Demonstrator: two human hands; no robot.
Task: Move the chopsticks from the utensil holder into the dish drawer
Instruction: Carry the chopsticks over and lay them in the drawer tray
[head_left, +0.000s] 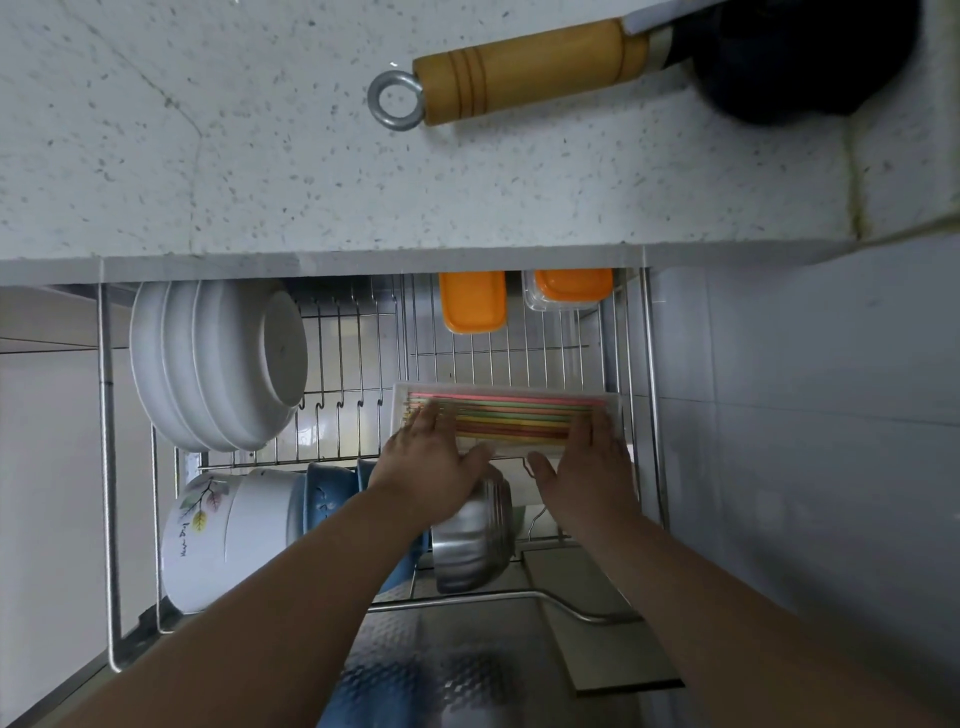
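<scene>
Below the speckled grey stone countertop (260, 156), the pulled-out wire-rack dish drawer (644, 395) holds a shallow white rectangular tray (615, 410). Multicoloured thin chopsticks (514, 415) lie flat in this tray, parallel to its long side. Left hand (431, 462) rests palm-down on the left chopstick ends, fingers extended and close together. Right hand (587, 467) rests palm-down on the right ends, fingers likewise flat and together. Stacked white ceramic bowls (218, 364) stand on edge at left.
</scene>
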